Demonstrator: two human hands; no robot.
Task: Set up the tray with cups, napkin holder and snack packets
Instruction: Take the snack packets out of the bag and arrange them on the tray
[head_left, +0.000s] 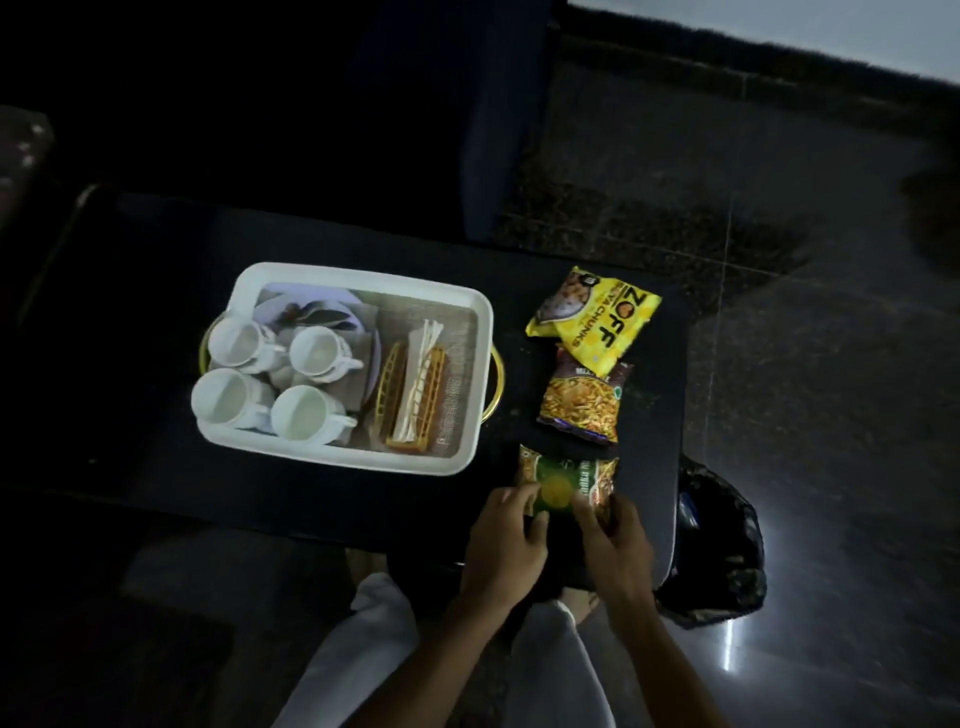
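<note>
Right of the tray (363, 273), my left hand (506, 540) and right hand (615, 545) pinch the green packet (566, 478); I should lift it level, clearing the rim.

I see the white tray (358, 460) holding four upright white cups (236, 343) on its left and the yellow napkin holder (415, 400), napkins in it, on its right. Beside it lie a yellow packet (597, 317) overlapping a brown packet (582, 405), and a green packet (566, 480) nearest me.

Forearms extended forward (bare, close together), left hand (506, 527) and right hand (615, 538) side by side, fingers curled, green packet (566, 480) pinched at its near edge.
</note>
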